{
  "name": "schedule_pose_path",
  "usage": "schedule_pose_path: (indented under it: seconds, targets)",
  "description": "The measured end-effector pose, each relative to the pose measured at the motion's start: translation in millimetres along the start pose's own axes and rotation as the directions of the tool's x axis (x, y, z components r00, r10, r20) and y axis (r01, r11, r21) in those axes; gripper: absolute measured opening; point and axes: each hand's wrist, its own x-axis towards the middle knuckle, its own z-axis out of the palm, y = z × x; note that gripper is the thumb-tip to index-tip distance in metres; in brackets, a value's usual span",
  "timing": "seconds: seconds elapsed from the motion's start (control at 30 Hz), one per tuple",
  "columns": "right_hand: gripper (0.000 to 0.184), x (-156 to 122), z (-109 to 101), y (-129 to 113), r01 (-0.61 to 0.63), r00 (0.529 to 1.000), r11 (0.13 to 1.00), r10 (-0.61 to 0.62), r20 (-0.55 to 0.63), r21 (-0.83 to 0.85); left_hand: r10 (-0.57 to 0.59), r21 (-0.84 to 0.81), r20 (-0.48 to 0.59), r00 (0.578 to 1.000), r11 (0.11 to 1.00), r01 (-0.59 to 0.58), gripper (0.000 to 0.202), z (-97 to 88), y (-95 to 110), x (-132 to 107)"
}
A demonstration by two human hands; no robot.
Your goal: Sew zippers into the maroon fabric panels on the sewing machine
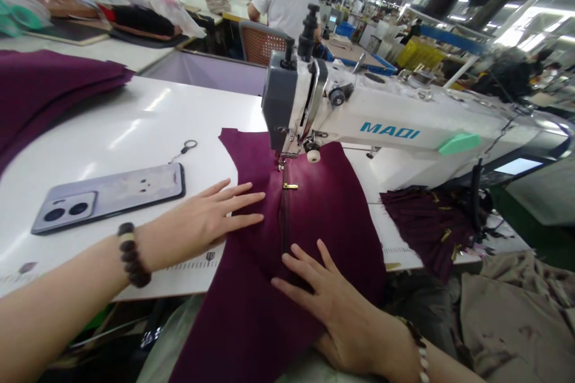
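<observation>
A maroon fabric panel (pixel 341 215) lies under the needle of a white sewing machine (pixel 390 114) and hangs over the table's front edge. Down its middle runs a dark zipper (pixel 285 221) with a gold pull (pixel 291 187) just in front of the presser foot (pixel 281 165). Flat on the panel's left part rest the spread fingers of my left hand (pixel 224 212). My right hand (pixel 330 299) is open too, its fingertips on the cloth near the zipper's lower end and its thumb partly hidden.
A phone (pixel 135 191) with a ring strap lies on the white table (pixel 202 111), left of the panel. More maroon cloth (pixel 54 90) is stacked at far left. Right of the machine lies a bunch of zippers (pixel 426 221) with gold pulls. Another person (pixel 290 3) sits beyond.
</observation>
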Motion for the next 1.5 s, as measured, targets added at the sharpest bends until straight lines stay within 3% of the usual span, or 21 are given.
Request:
schedule_pose_path:
  seconds: [0.07,0.17,0.23,0.33,0.4,0.47,0.53,0.63,0.73,0.83,0.9,1.03,1.13,1.23,1.5]
  targets:
    - [0.063,0.1,0.0,0.2,0.002,1.000,1.000,-0.002,0.004,-0.009,0.067,0.026,-0.137,0.988,0.998,-0.064,0.035,4.4,7.8,3.1]
    - [0.064,0.3,1.2,1.0,0.010,1.000,1.000,-0.010,-0.008,-0.025,0.078,0.039,-0.279,0.957,0.997,-0.070,0.033,7.2,20.1,8.3]
    - [0.060,0.3,1.1,1.2,0.020,1.000,0.999,-0.020,-0.008,-0.028,0.056,0.014,-0.252,0.966,0.998,-0.054,0.033,5.5,19.6,6.8]
    - [0.053,0.7,-2.4,0.2,0.029,1.000,0.999,-0.029,0.009,-0.026,0.049,-0.037,-0.098,0.994,0.998,-0.053,0.035,-4.4,4.1,-1.3]
    - [0.055,1.3,-6.5,-0.8,0.037,0.999,0.999,-0.037,0.029,-0.018,0.012,-0.079,-0.022,1.000,0.997,-0.013,0.040,-14.6,-6.8,-3.6]
    - [0.062,2.0,-10.5,-1.4,0.040,0.998,0.999,-0.039,0.046,-0.014,-0.068,-0.125,-0.018,0.997,0.990,0.066,0.040,-22.9,-9.2,2.1]
    - [0.063,2.3,-13.3,-1.5,0.037,0.998,0.999,-0.037,0.057,-0.014,-0.142,-0.151,-0.016,0.990,0.979,0.138,0.031,-24.2,-0.7,16.1]
    - [0.057,0.4,-15.1,-2.0,0.029,0.997,1.000,-0.028,0.072,-0.008,-0.166,-0.119,0.086,0.982,0.977,0.175,0.028,-8.9,23.6,39.5]
    - [0.051,-3.0,-17.0,-3.4,0.014,0.998,1.000,-0.015,0.059,0.010,-0.255,-0.022,0.056,0.965,0.966,0.257,0.041,17.7,45.8,47.7]
    - [0.044,1.0,-23.8,-1.6,-0.020,1.000,0.999,0.021,-0.021,0.047,-0.234,0.096,-0.050,0.971,0.967,0.238,0.045,39.8,59.6,41.0]
    - [0.040,13.5,-30.8,4.3,-0.076,0.984,0.996,0.082,-0.158,0.047,-0.195,0.164,-0.094,0.976,0.964,0.208,0.047,48.2,65.4,35.9]
    - [0.039,57.1,-40.0,28.6,-0.174,0.891,0.977,0.103,-0.442,-0.123,-0.196,0.203,-0.124,0.973,0.955,0.218,0.052,53.5,70.9,33.6]
    - [0.041,83.4,-36.1,48.1,-0.236,0.890,0.943,0.113,-0.442,-0.235,-0.216,0.190,-0.112,0.970,0.953,0.234,0.052,53.9,71.2,34.9]
    - [0.041,91.1,-28.4,58.8,-0.266,0.890,0.925,0.128,-0.437,-0.272,-0.241,0.162,-0.094,0.966,0.954,0.254,0.051,54.0,71.3,34.9]
    - [0.042,89.6,-23.5,54.3,-0.323,0.873,0.894,0.156,-0.462,-0.310,-0.237,0.077,-0.095,0.967,0.967,0.244,0.043,51.9,73.4,31.5]
